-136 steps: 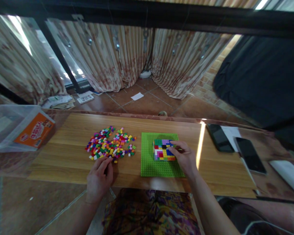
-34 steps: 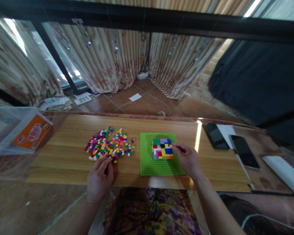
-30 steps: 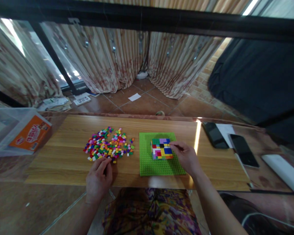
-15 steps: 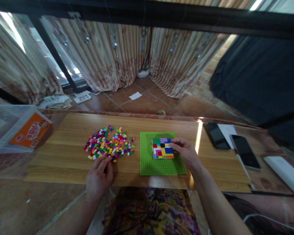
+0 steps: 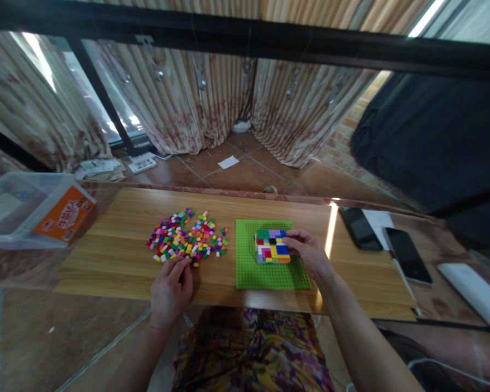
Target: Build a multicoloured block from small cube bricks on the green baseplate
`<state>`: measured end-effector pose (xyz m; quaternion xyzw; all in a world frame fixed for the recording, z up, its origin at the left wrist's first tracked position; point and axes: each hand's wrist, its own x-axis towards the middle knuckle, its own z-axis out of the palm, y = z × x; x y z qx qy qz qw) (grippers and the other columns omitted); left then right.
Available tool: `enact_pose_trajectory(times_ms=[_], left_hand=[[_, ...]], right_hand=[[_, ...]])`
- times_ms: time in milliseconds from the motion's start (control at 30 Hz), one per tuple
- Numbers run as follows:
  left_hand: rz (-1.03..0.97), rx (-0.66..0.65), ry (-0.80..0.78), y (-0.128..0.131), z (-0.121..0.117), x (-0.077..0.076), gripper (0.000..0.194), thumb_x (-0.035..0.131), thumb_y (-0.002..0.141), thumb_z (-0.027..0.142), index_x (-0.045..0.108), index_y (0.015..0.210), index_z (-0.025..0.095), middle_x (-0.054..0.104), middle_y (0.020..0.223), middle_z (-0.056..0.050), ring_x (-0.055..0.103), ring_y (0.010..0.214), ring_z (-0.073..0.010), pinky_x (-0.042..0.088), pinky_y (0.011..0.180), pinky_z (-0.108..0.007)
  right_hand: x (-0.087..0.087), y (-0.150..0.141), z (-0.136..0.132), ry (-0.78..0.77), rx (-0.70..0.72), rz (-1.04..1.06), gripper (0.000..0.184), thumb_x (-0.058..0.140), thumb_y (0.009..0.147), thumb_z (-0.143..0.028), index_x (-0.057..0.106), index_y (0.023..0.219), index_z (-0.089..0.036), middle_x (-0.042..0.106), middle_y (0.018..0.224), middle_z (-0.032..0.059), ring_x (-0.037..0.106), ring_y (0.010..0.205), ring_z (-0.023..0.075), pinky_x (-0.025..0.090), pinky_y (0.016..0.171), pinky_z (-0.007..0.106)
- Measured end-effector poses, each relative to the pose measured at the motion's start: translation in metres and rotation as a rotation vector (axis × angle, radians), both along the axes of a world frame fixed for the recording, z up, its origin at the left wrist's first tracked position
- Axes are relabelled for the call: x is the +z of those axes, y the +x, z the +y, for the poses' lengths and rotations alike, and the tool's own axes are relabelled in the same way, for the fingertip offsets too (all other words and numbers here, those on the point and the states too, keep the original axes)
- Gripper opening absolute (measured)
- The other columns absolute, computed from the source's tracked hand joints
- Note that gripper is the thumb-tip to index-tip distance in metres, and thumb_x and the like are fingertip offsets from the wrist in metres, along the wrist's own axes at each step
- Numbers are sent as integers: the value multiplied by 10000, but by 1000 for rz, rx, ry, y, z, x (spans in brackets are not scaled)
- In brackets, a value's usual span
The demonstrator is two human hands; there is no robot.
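A green baseplate (image 5: 269, 272) lies on the wooden board (image 5: 118, 256). On it stands a square block of many-coloured bricks (image 5: 271, 246). My right hand (image 5: 308, 256) rests at the block's right side, fingers curled and pinched against its edge. A heap of small loose coloured bricks (image 5: 185, 239) lies to the left of the plate. My left hand (image 5: 172, 283) sits at the heap's near edge, fingers curled together, fingertips touching the nearest bricks. What either hand pinches is too small to make out.
A clear plastic tub with an orange label (image 5: 36, 215) stands at the far left. Two dark phones (image 5: 361, 228) (image 5: 406, 247) and white paper lie to the right. A white object (image 5: 476, 291) lies at the far right edge. Curtains and tiled floor lie beyond.
My right hand has moved slightly up the block's right edge, from its middle to its upper corner. My left hand has stayed at the heap's near edge. The camera shifted a little.
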<state>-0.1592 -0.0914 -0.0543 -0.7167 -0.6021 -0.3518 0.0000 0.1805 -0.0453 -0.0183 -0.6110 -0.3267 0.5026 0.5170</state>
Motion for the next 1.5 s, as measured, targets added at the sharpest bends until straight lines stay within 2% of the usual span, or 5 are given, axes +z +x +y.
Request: enact_pose_trajectory(times_ms=[333, 500, 700, 1100, 1500], left_hand=[[-13, 7, -22, -1, -2, -3, 184, 507, 909, 217, 663, 1003, 192, 673, 1020, -90, 662, 945, -208, 564, 844, -343], [-41, 7, -37, 1, -4, -3, 179, 500, 916, 206, 656, 1004, 201, 668, 1028, -86, 656, 970, -200, 563, 862, -338], [-59, 5, -62, 3, -6, -2, 181, 493, 921, 192, 653, 1004, 208, 671, 1033, -78, 657, 956, -183, 569, 831, -315], [-61, 3, -89, 3, -8, -1, 181, 506, 918, 169, 652, 1022, 196, 668, 1048, -86, 657, 949, -186, 567, 815, -314], [-151, 16, -91, 6, -8, 4, 204, 505, 916, 169, 647, 1058, 204, 667, 1058, -78, 654, 967, -182, 559, 855, -315]], right_hand=[[26, -8, -19, 238, -223, -76, 255, 804, 630, -399, 665, 704, -198, 565, 602, -29, 482, 535, 87, 410, 497, 219], [40, -67, -28, 308, 80, -338, 205, 679, 772, -419, 695, 807, -218, 673, 752, 26, 596, 683, 161, 482, 615, 284], [23, -128, -13, 438, 429, -622, 196, 537, 885, -313, 703, 886, -209, 692, 835, 49, 628, 755, 179, 476, 698, 297], [0, -160, 45, 356, 698, -1108, 250, 541, 849, -124, 759, 877, -242, 685, 926, 62, 617, 904, 197, 449, 843, 296], [14, -177, 39, 169, 732, -1197, 213, 560, 837, -155, 759, 854, -226, 710, 969, 78, 640, 965, 225, 449, 810, 294]])
